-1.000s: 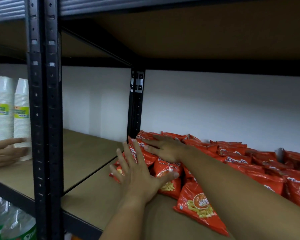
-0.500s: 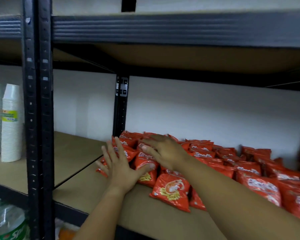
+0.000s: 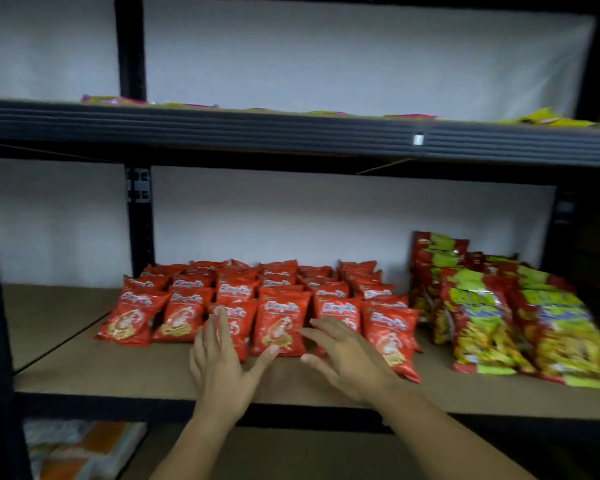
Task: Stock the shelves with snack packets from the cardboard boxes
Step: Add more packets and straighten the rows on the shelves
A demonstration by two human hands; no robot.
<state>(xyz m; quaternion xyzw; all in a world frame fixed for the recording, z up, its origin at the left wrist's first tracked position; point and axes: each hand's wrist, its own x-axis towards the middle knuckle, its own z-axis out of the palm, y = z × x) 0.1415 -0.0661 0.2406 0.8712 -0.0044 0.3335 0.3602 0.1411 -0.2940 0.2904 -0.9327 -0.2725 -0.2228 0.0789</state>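
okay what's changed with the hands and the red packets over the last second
Both hands have drawn back from deep among the red snack packets to the front row. The left hand and right hand are spread open, holding nothing. The packets now stand in neater rows. They stayed on the same shelf board.

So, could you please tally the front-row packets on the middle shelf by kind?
Small red packets: 6
Large green-and-yellow packets: 2 in view, though that side is blurred
Total: 8 along the front of the middle shelf
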